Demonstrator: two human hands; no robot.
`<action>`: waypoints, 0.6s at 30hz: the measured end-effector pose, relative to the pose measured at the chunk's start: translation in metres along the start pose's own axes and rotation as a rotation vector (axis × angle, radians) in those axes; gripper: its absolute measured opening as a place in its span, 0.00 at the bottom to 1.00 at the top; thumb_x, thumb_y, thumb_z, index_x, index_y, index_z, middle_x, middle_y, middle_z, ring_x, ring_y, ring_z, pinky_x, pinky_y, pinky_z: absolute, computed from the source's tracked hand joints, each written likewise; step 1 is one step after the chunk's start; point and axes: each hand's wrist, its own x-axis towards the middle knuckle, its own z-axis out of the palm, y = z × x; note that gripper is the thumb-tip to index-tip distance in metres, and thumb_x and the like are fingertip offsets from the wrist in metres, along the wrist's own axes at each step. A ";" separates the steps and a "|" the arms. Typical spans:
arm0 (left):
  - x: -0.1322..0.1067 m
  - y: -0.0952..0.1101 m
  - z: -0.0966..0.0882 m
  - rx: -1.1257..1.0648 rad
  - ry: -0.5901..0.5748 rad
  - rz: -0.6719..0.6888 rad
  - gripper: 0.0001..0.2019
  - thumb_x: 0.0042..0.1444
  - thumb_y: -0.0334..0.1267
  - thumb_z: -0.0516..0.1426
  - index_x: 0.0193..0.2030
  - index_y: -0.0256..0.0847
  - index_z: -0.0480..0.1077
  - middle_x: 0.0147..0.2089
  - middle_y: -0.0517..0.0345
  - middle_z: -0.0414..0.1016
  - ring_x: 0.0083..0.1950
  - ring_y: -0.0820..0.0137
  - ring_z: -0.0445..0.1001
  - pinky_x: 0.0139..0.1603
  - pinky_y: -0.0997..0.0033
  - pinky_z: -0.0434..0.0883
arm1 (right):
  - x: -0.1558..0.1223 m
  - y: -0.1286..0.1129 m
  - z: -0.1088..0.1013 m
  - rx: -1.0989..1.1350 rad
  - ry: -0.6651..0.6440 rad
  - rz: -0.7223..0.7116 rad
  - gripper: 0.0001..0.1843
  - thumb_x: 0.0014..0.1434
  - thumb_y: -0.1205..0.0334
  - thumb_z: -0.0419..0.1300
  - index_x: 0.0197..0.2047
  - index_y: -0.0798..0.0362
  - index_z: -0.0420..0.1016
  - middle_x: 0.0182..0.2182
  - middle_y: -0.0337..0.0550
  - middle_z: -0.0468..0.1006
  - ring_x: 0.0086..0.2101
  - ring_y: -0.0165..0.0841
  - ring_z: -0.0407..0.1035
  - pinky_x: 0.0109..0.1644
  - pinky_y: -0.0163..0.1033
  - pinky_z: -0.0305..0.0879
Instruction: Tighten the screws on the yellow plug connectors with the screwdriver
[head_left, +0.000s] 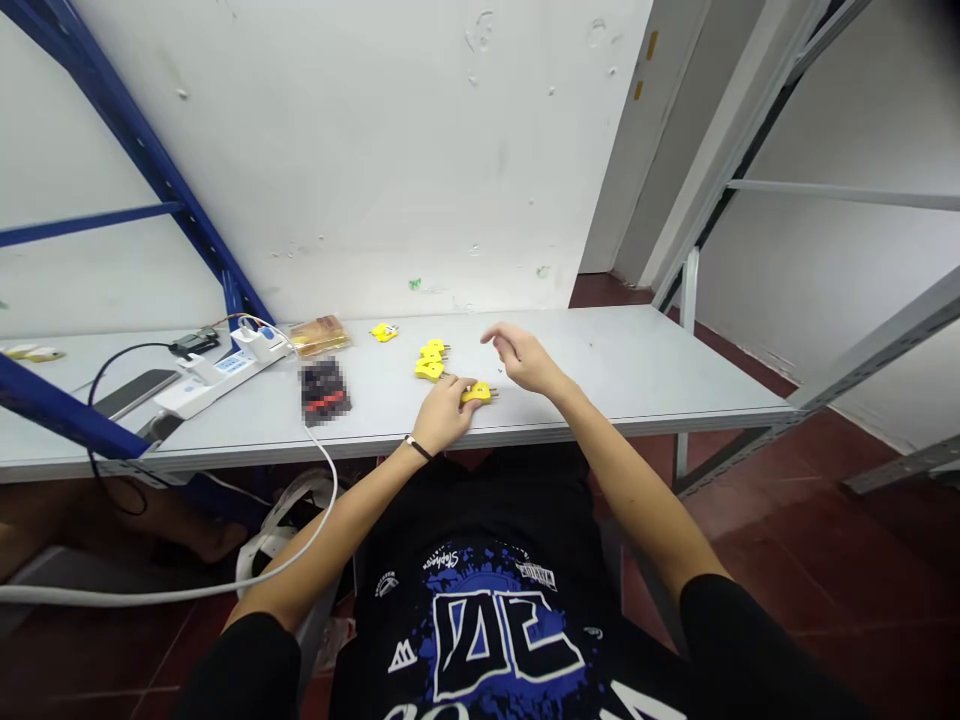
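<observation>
My left hand (pixel 444 412) rests on the grey table (pixel 637 370) near its front edge, fingers curled on a small yellow plug (pixel 480 394) with metal pins. My right hand (pixel 521 357) hovers just right of it, a little above the tabletop, fingers loosely spread and holding nothing. Two more yellow plugs (pixel 431 362) lie close together just beyond my left hand. Another yellow plug (pixel 384 332) lies farther back to the left.
A white power strip (pixel 217 375) with plugged-in adapters and cables lies at the left, beside a phone (pixel 135 392), a clear packet (pixel 320 335) and a blurred dark object (pixel 325 391). Blue shelf posts (pixel 150 160) stand at the left, grey racking (pixel 862 370) at the right.
</observation>
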 end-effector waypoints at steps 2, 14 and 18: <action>0.000 0.000 0.000 0.007 -0.005 0.007 0.14 0.64 0.36 0.59 0.56 0.39 0.72 0.46 0.50 0.75 0.51 0.59 0.74 0.57 0.58 0.71 | -0.003 0.000 -0.001 -0.120 -0.277 0.034 0.13 0.68 0.56 0.54 0.47 0.52 0.76 0.25 0.36 0.69 0.27 0.31 0.64 0.36 0.38 0.61; 0.000 0.002 0.000 0.109 -0.066 -0.021 0.11 0.66 0.37 0.56 0.52 0.37 0.73 0.46 0.48 0.73 0.50 0.58 0.73 0.52 0.59 0.72 | -0.004 0.007 0.006 -0.296 -0.547 0.014 0.20 0.61 0.48 0.65 0.48 0.55 0.74 0.33 0.43 0.77 0.31 0.34 0.66 0.35 0.37 0.56; 0.001 0.005 -0.002 0.158 -0.099 -0.040 0.11 0.68 0.39 0.55 0.51 0.37 0.72 0.47 0.47 0.72 0.48 0.58 0.73 0.49 0.60 0.72 | -0.005 0.006 0.006 -0.324 -0.529 -0.038 0.17 0.61 0.52 0.63 0.48 0.56 0.73 0.33 0.44 0.77 0.30 0.34 0.66 0.34 0.38 0.56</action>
